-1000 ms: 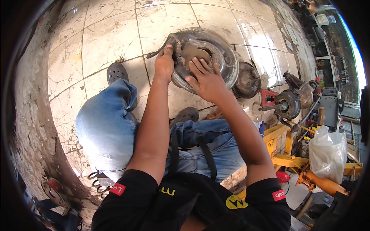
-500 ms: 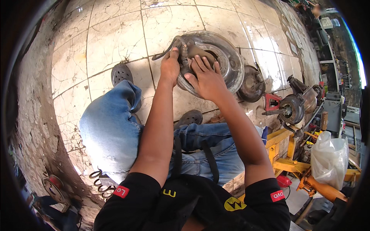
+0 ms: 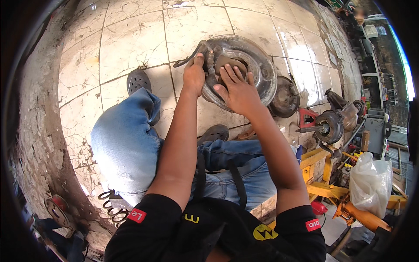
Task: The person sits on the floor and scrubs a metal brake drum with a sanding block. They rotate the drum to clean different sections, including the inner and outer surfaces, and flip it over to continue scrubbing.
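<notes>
A round, worn metal brake backing plate [image 3: 264, 89] stands on the tiled floor in front of me, with a dark hose [image 3: 192, 54] curving off its left side. My left hand [image 3: 194, 79] is closed on the plate's left edge, beside the hose, the fingertips partly hidden. My right hand [image 3: 239, 91] lies on the plate's face with fingers spread flat, next to the central opening. Under and beyond its fingertips shows a flat brown piece [image 3: 222, 61]; whether it is loose or part of the plate I cannot tell.
A smaller round brake part [image 3: 284, 97] lies just right of the plate. Farther right are an axle assembly [image 3: 329, 126], a red stand [image 3: 308, 117], a yellow metal frame [image 3: 325, 190] and a clear plastic bag [image 3: 371, 185]. A peeling wall [image 3: 39, 131] runs along the left.
My right hand has slid slightly right and toward me over the plate's face. My left hand keeps its place on the edge.
</notes>
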Motion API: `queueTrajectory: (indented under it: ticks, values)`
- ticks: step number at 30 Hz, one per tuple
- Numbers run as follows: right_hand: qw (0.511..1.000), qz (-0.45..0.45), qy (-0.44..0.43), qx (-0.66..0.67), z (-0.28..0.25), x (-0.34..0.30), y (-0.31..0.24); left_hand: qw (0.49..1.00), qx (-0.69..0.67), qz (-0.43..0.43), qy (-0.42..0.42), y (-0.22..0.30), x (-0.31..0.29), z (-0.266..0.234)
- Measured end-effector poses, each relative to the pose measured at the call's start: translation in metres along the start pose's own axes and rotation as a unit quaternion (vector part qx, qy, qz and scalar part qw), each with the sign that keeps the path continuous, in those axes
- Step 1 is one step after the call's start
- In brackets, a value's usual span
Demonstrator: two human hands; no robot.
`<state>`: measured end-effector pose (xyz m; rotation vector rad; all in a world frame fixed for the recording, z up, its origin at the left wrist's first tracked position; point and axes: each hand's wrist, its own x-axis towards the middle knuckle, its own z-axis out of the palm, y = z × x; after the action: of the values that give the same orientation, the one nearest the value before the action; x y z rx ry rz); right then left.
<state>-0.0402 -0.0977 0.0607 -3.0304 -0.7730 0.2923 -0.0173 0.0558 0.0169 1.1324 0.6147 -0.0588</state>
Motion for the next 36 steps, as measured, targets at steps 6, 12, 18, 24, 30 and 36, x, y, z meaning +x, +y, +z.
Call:
queueTrajectory:
  ticks: [6,12,18,24,30,36]
  values:
    - [0.997,-0.017,-0.066,-0.040,-0.015,-0.055,0.012,0.999,-0.031,-0.007,-0.014,-0.001,0.001,-0.004]
    - [0.999,-0.025,0.021,-0.010,0.007,-0.017,0.007,1.000,-0.008,0.007,0.011,-0.006,0.003,0.003]
    - [0.999,-0.032,-0.025,0.013,-0.002,-0.031,0.013,1.000,-0.015,0.012,0.021,-0.008,0.004,-0.001]
    - [0.998,0.059,0.008,-0.025,0.005,-0.050,0.045,1.000,-0.013,0.006,0.007,-0.008,0.006,0.006]
    - [0.999,0.049,0.005,-0.003,0.000,-0.050,0.049,0.998,-0.058,-0.019,-0.018,-0.010,0.013,-0.004]
    - [0.999,-0.009,-0.034,0.021,-0.001,-0.059,0.016,0.999,-0.038,-0.003,-0.018,-0.016,0.017,-0.001]
